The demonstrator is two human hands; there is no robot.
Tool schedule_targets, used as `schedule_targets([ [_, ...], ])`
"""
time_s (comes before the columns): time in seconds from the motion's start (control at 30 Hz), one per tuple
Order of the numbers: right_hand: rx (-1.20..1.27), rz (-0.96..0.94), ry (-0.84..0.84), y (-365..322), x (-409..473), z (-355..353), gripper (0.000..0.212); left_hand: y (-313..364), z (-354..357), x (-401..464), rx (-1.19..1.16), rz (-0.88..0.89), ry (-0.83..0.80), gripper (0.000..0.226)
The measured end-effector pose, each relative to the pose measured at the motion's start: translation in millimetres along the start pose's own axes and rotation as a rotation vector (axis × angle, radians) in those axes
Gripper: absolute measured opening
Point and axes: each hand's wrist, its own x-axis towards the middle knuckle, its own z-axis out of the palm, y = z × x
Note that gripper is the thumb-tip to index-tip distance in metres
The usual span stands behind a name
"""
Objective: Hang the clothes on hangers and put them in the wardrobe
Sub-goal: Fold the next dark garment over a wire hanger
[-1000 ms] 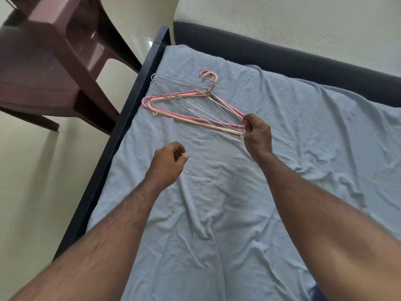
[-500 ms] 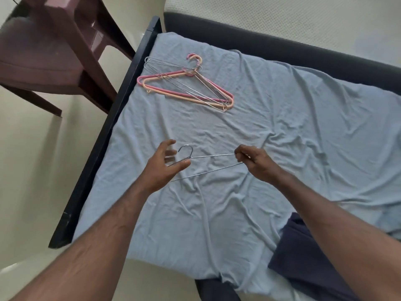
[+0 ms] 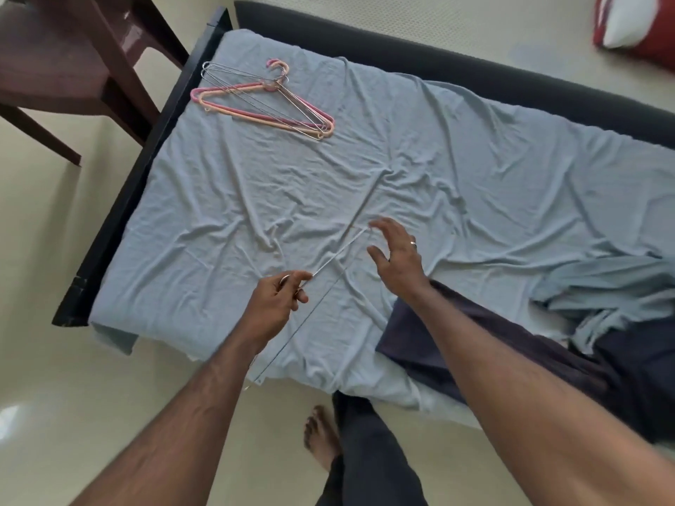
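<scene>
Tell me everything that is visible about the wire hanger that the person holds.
The wire hanger is thin, bare, silver metal wire, somewhat blurred. The left hand pinches it near the hook, which the fingers mostly hide. One arm runs up toward the open right hand, which is close to its far end; contact there cannot be told. The long bar slants down past the near edge of the bed sheet. It carries no clothes.

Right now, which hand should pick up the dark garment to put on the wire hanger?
Probably the right hand: it is open, holds nothing, and hovers just beyond the dark garment on the bed's near right side. The left hand has its grip on the wire hanger near the hook.
</scene>
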Motion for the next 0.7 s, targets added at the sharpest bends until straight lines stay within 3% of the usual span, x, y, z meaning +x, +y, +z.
schedule_targets([
  [0.07,0.066,0.173,0.101,16,-27,-6,0.044,-5,21,-5,-0.047,-0.024,0.033,0.027],
  [0.23,0.123,0.576,0.105,68,-89,-3,0.021,-21,72,5,-0.112,-0.065,0.08,0.025],
  [0.43,0.014,0.601,0.054,111,-111,21,0.02,-38,121,39,-0.038,-0.08,0.093,0.025],
  [0.57,-0.026,0.582,0.042,108,-95,35,0.036,-44,140,53,-0.01,-0.09,0.129,0.021],
  [0.7,-0.073,0.756,0.056,99,-72,51,0.081,-51,152,64,0.016,-0.107,0.115,0.024],
])
